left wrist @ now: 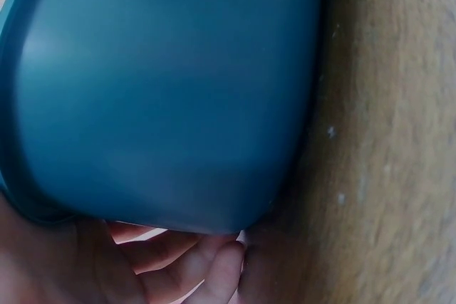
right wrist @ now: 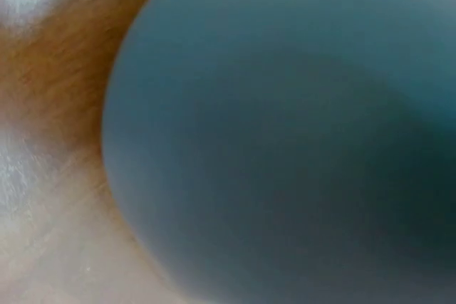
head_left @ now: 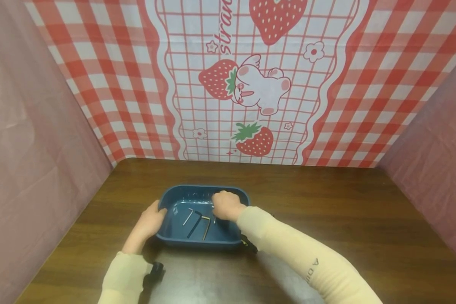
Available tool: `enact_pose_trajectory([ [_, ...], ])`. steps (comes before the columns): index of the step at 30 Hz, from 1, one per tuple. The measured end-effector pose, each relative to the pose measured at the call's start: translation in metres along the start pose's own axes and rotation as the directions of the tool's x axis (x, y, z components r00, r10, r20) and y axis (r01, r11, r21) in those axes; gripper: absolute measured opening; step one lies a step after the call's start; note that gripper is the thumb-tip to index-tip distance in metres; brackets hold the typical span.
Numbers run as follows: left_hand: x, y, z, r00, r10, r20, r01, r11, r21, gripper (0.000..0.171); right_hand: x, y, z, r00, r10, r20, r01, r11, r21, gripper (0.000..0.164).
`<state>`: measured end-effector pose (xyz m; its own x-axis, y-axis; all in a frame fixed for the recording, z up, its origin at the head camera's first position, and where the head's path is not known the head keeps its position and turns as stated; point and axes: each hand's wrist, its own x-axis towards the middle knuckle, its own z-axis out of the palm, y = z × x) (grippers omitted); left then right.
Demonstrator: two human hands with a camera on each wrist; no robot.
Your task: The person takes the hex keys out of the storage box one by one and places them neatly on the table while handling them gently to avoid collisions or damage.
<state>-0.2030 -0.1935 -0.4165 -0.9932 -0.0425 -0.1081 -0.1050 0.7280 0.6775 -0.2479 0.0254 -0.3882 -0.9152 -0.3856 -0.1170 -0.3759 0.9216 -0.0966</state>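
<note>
A blue plastic basin [head_left: 197, 242] sits on the table, with several L-shaped hex keys on its floor: a short silver hex key [head_left: 188, 217], a dark hex key [head_left: 194, 225] and a brassy hex key [head_left: 207, 229]. My left hand [head_left: 150, 219] grips the basin's left end, thumb over the rim and fingers [left wrist: 178, 265] against the outer wall. Inside the basin's right part, my right hand [head_left: 226, 205] is curled, and a slim metal hex key [head_left: 214, 220] pokes out below its fingers; the rest of that key is hidden. In the right wrist view only the blurred basin wall [right wrist: 235, 140] shows.
The brown wooden table [head_left: 327, 202] extends around the basin. A red-and-white strawberry cloth [head_left: 258, 139] hangs behind it, and pink curtains [head_left: 433, 139] flank both sides. Dark wrist gear [head_left: 157, 270] sticks out from the left sleeve.
</note>
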Motion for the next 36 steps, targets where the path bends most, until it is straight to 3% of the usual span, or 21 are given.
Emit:
enact_pose_trajectory([
  [12, 0.0012, -0.0012, 0.0004, 1.0, 0.008, 0.003, -0.008, 1.0, -0.003, 0.042, -0.0007, 0.0002, 0.0061, 1.0, -0.007, 0.007, 0.007, 1.0, 0.019, 0.007],
  [26, 0.0002, -0.0002, 0.0, 1.0, -0.002, 0.007, 0.002, 1.0, -0.005, 0.043, -0.0047, 0.003, 0.0071, 0.999, -0.034, 0.005, 0.034, 0.999, 0.019, 0.012],
  [36, 0.0003, -0.0005, 0.0003, 1.0, -0.004, 0.007, 0.004, 1.0, -0.005, 0.042, -0.0074, 0.0079, 0.0051, 0.988, -0.141, -0.063, 0.138, 0.989, -0.053, 0.016],
])
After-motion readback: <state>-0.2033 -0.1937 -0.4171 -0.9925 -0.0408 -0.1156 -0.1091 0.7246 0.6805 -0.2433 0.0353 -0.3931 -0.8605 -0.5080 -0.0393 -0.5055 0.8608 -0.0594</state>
